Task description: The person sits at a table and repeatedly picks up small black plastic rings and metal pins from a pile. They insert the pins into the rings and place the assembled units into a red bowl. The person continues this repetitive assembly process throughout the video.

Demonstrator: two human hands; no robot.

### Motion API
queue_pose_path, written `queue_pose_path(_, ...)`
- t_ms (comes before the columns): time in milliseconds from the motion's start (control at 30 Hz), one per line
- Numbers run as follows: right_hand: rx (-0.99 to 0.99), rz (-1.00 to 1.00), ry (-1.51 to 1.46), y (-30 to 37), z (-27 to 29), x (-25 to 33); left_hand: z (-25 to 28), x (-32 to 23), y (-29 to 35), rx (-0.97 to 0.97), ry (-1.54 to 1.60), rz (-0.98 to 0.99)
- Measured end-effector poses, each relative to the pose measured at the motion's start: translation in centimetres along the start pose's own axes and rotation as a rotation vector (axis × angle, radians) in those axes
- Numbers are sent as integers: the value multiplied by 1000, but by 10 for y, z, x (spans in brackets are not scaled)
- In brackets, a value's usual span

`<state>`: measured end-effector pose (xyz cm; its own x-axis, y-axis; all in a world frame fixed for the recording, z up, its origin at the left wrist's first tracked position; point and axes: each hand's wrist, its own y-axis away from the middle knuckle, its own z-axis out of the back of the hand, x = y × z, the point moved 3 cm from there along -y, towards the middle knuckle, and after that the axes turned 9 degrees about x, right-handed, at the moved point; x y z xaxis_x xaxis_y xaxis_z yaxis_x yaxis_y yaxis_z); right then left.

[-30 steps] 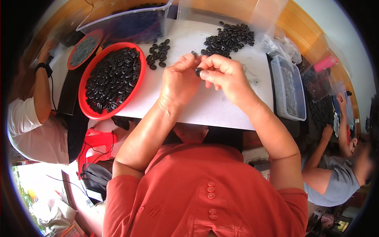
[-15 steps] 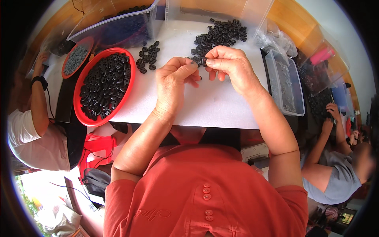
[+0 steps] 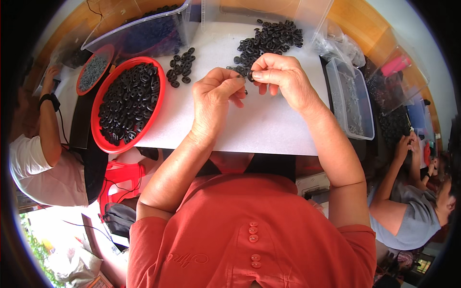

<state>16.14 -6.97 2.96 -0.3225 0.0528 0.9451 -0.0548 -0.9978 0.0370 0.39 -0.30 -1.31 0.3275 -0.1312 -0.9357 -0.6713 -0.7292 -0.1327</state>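
My right hand pinches a small black oval plastic piece between thumb and forefinger. Close beside it, the thumb and forefinger of my left hand are pressed together at the piece's left side; what they hold is too small to make out. Just beyond my fingertips lies a heap of similar black oval pieces on the white tabletop. A smaller loose group of black pieces is spread out to the left of my left hand.
To the left stands a red basin full of black two-holed pieces, with a smaller red bowl of grey bits behind it. Clear plastic bins line the back; a clear tray of small transparent parts sits right. Co-workers sit on both sides.
Both hands stay together over the same spot, shifted very slightly, with the black piece still in my right fingers. The co-worker on the right has brought their hands together.
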Motion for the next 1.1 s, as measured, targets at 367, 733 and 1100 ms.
queue_pose_path(367,76,51,-28,0,1,0,-5,-1,2,52,17,-83)
queue_pose_path(733,105,49,-128,9,-7,-5,-5,-3,4,58,-38,-108)
queue_pose_path(1100,175,61,-182,10,-1,-6,-12,-6,11,123,-46,-117)
